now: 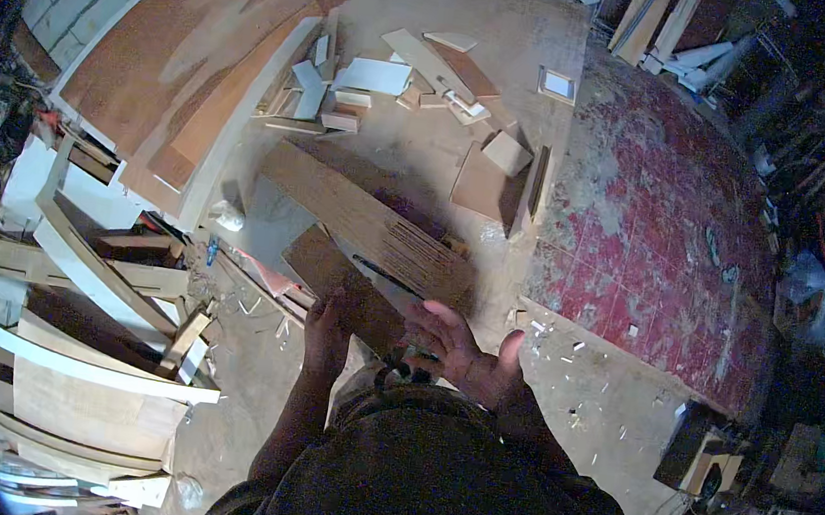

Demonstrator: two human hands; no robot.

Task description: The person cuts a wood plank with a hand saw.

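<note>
My left hand [326, 334] grips the left end of a short brown board [331, 269], which is angled down toward my body. My right hand [458, 353] is open, palm turned up and fingers spread, at the right end of that board; whether its fingertips touch it I cannot tell. Just beyond lies a longer board [339, 190] with many parallel grooves or lines on its right half. A thin dark strip [385, 275], too indistinct to name, runs between the two boards. The lower part of the short board is partly hidden by my hands and body.
Large curved plywood sheets [172, 61] lean at upper left, above a pile of cut panels [86, 394]. Wood offcuts [371, 77] and a small box [485, 190] lie ahead. Red stained flooring [656, 233] spans the right, with an open wooden case [699, 454] below and clutter along the edge.
</note>
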